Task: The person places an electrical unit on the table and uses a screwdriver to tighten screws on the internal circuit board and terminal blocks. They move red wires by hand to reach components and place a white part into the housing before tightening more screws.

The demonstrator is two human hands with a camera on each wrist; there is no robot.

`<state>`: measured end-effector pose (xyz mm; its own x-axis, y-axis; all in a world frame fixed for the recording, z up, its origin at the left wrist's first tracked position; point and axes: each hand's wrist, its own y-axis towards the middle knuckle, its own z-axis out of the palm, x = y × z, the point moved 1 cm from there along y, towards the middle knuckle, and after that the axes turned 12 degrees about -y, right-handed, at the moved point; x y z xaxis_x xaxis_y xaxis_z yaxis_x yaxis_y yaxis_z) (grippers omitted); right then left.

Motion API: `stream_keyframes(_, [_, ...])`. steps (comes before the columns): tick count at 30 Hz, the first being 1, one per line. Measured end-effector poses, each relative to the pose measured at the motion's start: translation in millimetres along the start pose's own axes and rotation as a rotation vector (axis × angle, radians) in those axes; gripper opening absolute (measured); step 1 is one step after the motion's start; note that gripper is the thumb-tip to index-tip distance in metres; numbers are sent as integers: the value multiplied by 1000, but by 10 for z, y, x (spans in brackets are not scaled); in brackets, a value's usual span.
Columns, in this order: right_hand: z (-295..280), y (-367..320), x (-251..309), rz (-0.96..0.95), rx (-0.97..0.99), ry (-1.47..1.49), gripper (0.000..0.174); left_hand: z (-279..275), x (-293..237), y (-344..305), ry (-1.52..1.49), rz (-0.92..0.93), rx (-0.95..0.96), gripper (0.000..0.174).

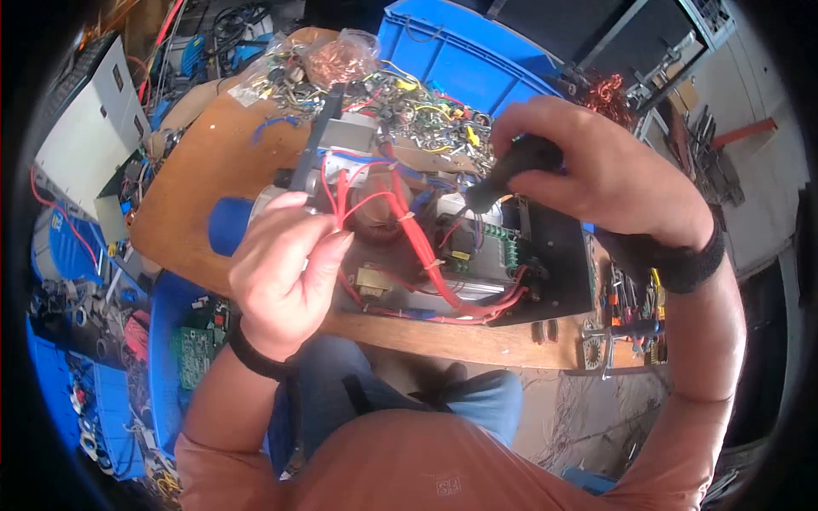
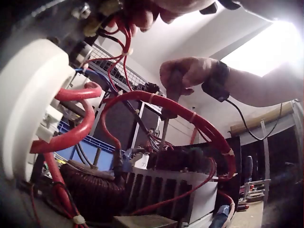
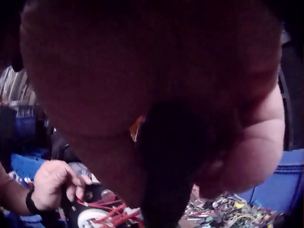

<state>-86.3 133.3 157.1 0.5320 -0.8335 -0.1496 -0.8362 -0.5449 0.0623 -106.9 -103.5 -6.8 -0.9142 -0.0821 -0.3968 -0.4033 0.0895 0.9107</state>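
My right hand (image 1: 596, 162) grips the black handle of a screwdriver (image 2: 175, 88) over an opened electrical unit. Its thin shaft points down toward the circuit board with green terminals (image 1: 509, 249); the tip is hidden. At the unit's left side, my left hand (image 1: 285, 277) pinches thin red wires (image 1: 342, 198) between thumb and fingers. A thick tied bundle of red cable (image 1: 413, 234) arches between the hands. Below the arch, the left wrist view shows a dark wound coil (image 2: 95, 190) beside a finned heat sink (image 2: 164, 190). A black panel (image 1: 558, 277) closes the unit's right side.
The unit sits on a wooden table (image 1: 183, 179). Behind it lie a heap of wire scraps and small parts (image 1: 426, 119) and a large blue crate (image 1: 464, 51). Several hand tools (image 1: 626, 307) are at the right edge. A blue bin (image 1: 162, 366) with circuit boards stands front left.
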Motion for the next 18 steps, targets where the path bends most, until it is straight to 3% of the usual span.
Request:
stream_keyframes(1, [-5,23,-26,-48,0,8,29,1,8,4,-4,4,-7,14])
stream_keyframes(4, [0,-13,53,287,9,-41,28,1,8,-4,-7,-4,-6,14])
stream_keyframes(5, [7,0,101,334,-14,-211,28,5,11,-4,-3,-7,-7,14])
stream_keyframes(9, [28,41,131,243,-3,-109,20,4,23,-21,9,-15,2,15])
stream_keyframes(11, [80,24,23,-19,-67,7,20,4,15,-16,13,-12,5,15])
stream_keyframes(14, [91,0,-33,-16,-95,0,24,8,20,-16,-5,-3,3,14])
stream_keyframes(16, [54,-42,57,256,-77,-62,24,11,20,-19,-2,2,5,14])
stream_keyframes(18, [46,2,110,304,-9,-173,26,14,18,-26,4,-4,4,13])
